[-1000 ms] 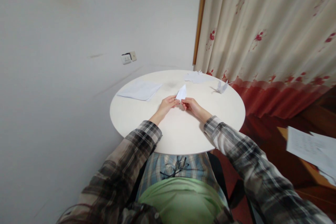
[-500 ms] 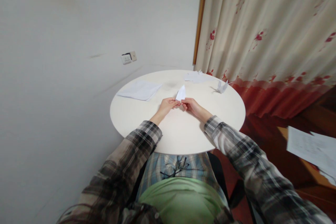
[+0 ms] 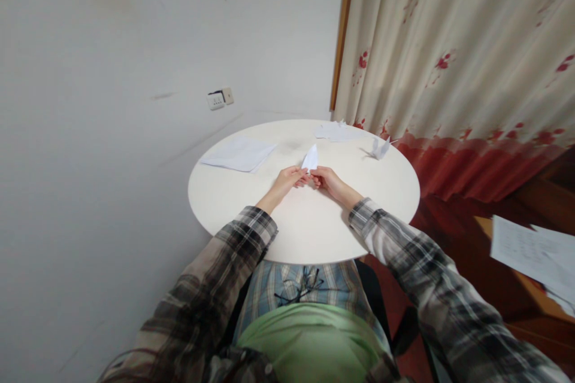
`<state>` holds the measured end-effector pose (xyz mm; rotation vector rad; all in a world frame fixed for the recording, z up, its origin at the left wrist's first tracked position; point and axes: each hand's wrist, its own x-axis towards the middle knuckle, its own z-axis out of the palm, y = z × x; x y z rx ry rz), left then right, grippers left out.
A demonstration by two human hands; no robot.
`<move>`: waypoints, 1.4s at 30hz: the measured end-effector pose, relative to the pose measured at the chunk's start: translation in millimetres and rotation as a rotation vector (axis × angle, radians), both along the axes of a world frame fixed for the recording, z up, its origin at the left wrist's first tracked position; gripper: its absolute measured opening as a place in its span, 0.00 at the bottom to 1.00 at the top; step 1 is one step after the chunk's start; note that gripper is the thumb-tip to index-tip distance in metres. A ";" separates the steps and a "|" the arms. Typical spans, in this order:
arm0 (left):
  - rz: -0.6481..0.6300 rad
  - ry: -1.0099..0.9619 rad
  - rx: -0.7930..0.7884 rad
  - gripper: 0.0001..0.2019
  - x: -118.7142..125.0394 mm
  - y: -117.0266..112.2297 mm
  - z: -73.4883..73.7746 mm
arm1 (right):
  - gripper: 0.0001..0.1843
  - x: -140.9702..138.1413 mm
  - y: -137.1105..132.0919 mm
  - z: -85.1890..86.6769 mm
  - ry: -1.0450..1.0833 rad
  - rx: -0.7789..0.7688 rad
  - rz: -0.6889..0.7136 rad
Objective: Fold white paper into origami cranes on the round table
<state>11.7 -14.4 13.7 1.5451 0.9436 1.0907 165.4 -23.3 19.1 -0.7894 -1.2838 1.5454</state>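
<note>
Folded paper (image 3: 310,157) at mid tabletop (image 3: 309,227), tip pointing far. Left hand (image 3: 291,177) and right hand (image 3: 328,179) each pinch its near end, grip closed, probably to steady both sides; flat sheets (image 3: 240,154) lie left, presumably leaving the hands room.

1. Your fingers (image 3: 294,173) cover the lower end of the folded paper (image 3: 310,157); its creases are too small to tell.
2. Your sleeves (image 3: 197,284) hide parts of the near rim of the desk (image 3: 309,227).
3. The marks on the sheets (image 3: 525,248) at your right are too blurred to read; the right edge cuts those off.
</note>
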 end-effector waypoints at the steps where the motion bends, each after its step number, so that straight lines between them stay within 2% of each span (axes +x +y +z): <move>1: 0.005 0.002 0.000 0.20 0.4 -0.3 0.6 | 0.10 -0.4 -0.7 0.4 -0.002 0.003 0.005; 14: 0.007 -0.028 -0.040 0.17 0.5 -2.5 2.6 | 0.10 -0.6 -0.8 -0.1 -0.075 0.050 -0.008; 25: 0.019 -0.065 -0.007 0.14 -0.3 -4.1 5.2 | 0.16 -2.7 -5.1 -0.6 -0.120 0.066 -0.042; 30: 0.025 -0.061 -0.026 0.14 -0.1 -1.7 3.4 | 0.17 -2.7 -6.1 -1.2 -0.059 0.043 -0.021; 42: -0.049 -0.074 -0.074 0.15 1.3 -5.2 5.0 | 0.11 -0.5 -1.6 -0.7 -0.001 0.047 0.020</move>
